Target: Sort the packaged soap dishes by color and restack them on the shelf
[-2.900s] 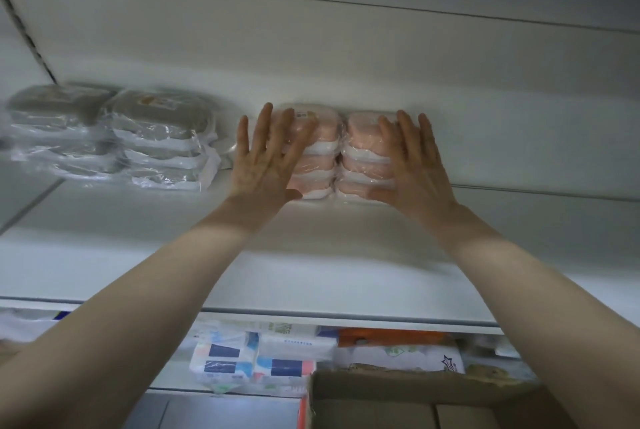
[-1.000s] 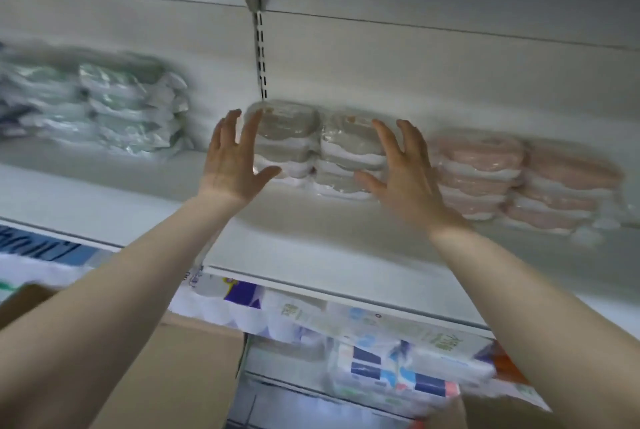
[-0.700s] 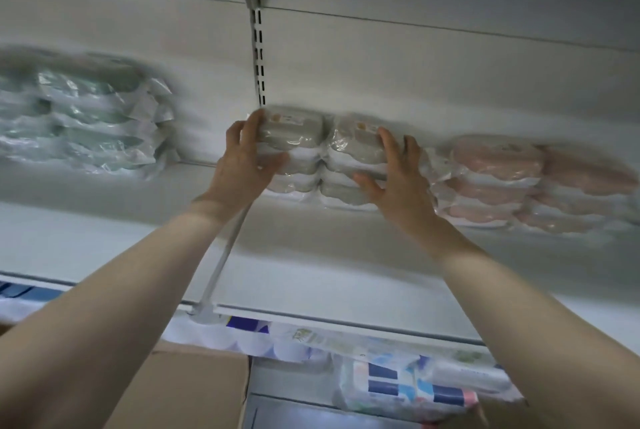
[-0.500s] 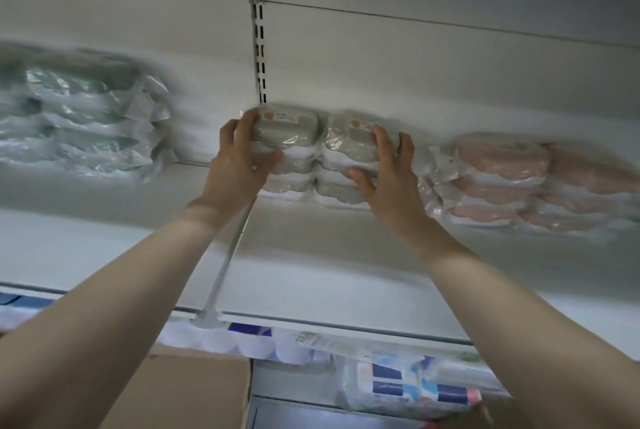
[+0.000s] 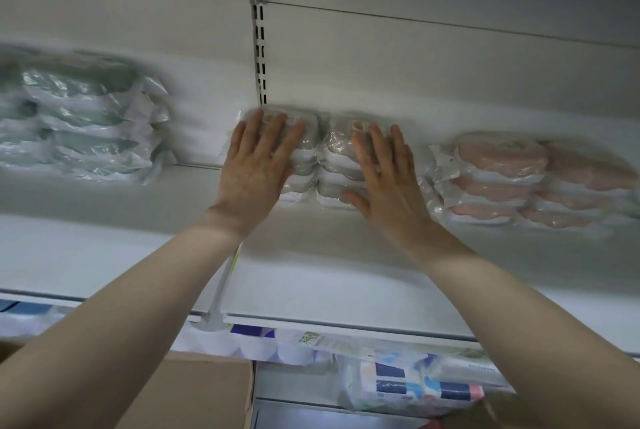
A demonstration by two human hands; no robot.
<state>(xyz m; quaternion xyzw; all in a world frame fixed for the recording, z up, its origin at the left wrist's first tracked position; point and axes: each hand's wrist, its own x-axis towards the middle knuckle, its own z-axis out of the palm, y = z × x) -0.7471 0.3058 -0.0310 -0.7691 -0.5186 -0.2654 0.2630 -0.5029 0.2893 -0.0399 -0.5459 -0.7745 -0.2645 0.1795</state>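
Observation:
Two side-by-side stacks of grey packaged soap dishes [image 5: 323, 165] stand at the back of the white shelf [image 5: 311, 272], under the slotted upright. My left hand [image 5: 258, 168] lies flat with straight fingers against the front of the left grey stack. My right hand [image 5: 384, 175] presses flat on the front of the right grey stack, thumb low at its base. Stacks of green packaged dishes [image 5: 86, 130] sit far left, blurred. Stacks of pink packaged dishes [image 5: 530, 182] sit to the right, close beside the grey ones.
A slotted shelf upright [image 5: 260, 57] runs up the back wall. Below the shelf lie wrapped blue-and-white packs [image 5: 415, 387] and white rolls [image 5: 263, 345]. A brown cardboard box [image 5: 194, 394] sits at the bottom left.
My hands left the pink stacks and moved left to the grey stacks. Both hands gripped the grey stacks' sides, and now lie flat on their fronts.

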